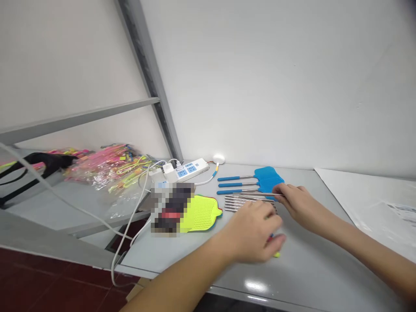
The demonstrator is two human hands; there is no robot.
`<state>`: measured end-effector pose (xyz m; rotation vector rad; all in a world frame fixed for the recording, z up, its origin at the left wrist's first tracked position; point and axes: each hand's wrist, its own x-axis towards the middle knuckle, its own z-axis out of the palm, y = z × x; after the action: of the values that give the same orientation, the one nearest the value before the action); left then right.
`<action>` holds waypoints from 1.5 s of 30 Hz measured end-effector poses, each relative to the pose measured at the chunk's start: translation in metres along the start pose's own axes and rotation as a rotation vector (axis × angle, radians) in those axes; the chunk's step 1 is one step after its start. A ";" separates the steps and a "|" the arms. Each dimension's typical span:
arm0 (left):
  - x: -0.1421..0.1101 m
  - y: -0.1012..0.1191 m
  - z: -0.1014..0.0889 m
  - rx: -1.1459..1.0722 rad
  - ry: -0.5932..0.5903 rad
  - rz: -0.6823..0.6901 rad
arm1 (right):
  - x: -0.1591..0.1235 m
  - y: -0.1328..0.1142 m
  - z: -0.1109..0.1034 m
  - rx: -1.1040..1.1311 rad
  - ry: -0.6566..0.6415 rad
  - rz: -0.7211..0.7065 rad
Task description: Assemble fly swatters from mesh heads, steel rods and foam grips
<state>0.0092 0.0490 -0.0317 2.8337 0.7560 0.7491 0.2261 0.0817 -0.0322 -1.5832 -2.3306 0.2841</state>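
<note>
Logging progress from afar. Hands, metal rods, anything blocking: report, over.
Right hand holds a thin rod. Left hand near coloured bits, grip unclear. Left hand hides part of the metal rods.

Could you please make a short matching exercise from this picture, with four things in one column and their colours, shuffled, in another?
Things
1. power strip
2. top mesh paddle
3. three slim handles
4. row of metal rods

Colours
A. blue
B. white with blue sockets
C. silver
D. bright yellow-green

Pairs: 1-B, 2-D, 3-A, 4-C
</note>
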 end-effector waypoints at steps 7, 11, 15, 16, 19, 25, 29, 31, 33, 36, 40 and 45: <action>-0.009 0.009 0.009 0.047 -0.133 -0.020 | 0.015 0.015 0.029 0.012 -0.013 -0.114; -0.010 0.007 0.008 -0.020 -0.168 -0.054 | 0.018 0.025 0.036 -0.046 0.036 -0.154; -0.007 0.006 0.008 -0.086 -0.178 -0.119 | 0.027 0.031 0.037 -0.046 0.070 -0.228; -0.006 0.005 0.008 -0.088 -0.181 -0.157 | 0.029 0.031 0.037 -0.035 0.071 -0.252; -0.005 -0.002 0.013 -0.046 -0.196 -0.280 | 0.032 0.030 0.036 -0.035 0.060 -0.301; -0.009 -0.017 0.028 0.078 -0.275 -0.424 | 0.028 0.023 0.034 -0.097 0.055 -0.332; -0.008 -0.017 0.030 0.098 -0.327 -0.478 | 0.021 0.021 0.034 -0.084 0.044 -0.318; -0.007 -0.017 0.030 0.108 -0.339 -0.487 | 0.018 0.021 0.036 -0.073 0.035 -0.308; -0.007 -0.017 0.030 0.135 -0.326 -0.486 | 0.016 0.020 0.039 -0.056 0.036 -0.291; -0.007 -0.018 0.030 0.172 -0.303 -0.485 | 0.015 0.022 0.043 -0.019 0.059 -0.269; -0.004 -0.017 0.024 0.142 -0.294 -0.477 | 0.016 0.026 0.038 0.174 0.135 -0.208; -0.002 -0.011 0.016 0.041 -0.330 -0.379 | 0.015 0.028 0.029 0.706 0.322 0.116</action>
<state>0.0109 0.0575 -0.0484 2.6244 1.2029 0.2063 0.2345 0.1058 -0.0669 -1.2804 -1.6335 0.7234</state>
